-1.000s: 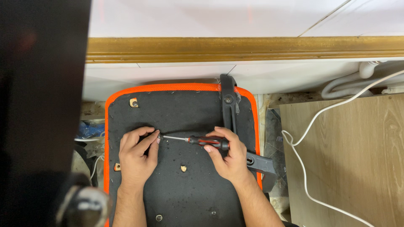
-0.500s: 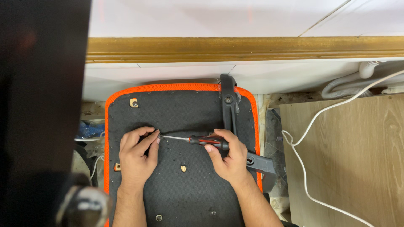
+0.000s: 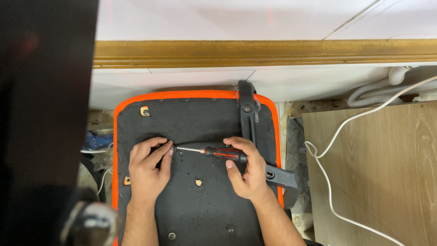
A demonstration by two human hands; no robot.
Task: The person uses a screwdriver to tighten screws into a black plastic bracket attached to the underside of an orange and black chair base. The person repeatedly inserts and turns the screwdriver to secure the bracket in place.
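Down on the upturned seat (image 3: 200, 218), both hands are working at one spot. The right hand (image 3: 248, 171) is gripping a screwdriver (image 3: 214, 151) by its red and black handle, fingers wrapped over the top and thumb pressing from below, so the hand is closing on the tool. The screwdriver is lying almost flat and pointing left, its thin metal shaft running across to a screw (image 3: 173, 148) near the middle of the seat's black underside. The left hand (image 3: 148, 168) is resting palm down on the black fabric, with its fingertips bunching together right at the tip of the shaft; whether they are pinching the screw or only steadying it I cannot tell.

The seat is lying bottom up with an orange rim (image 3: 182, 94) showing around its edge. A black armrest bracket (image 3: 248, 114) is running down the seat's right side, just beside the right hand, and is ending in a wider black plate (image 3: 282, 177) below the wrist. A bare screw hole (image 3: 198, 182) is sitting between the two hands, slightly nearer the person.

Beyond the seat a gold moulding (image 3: 264, 52) is crossing the white wall. To the right, a white cable (image 3: 327, 182) is trailing over a wooden board (image 3: 382, 182), well apart from the hands.
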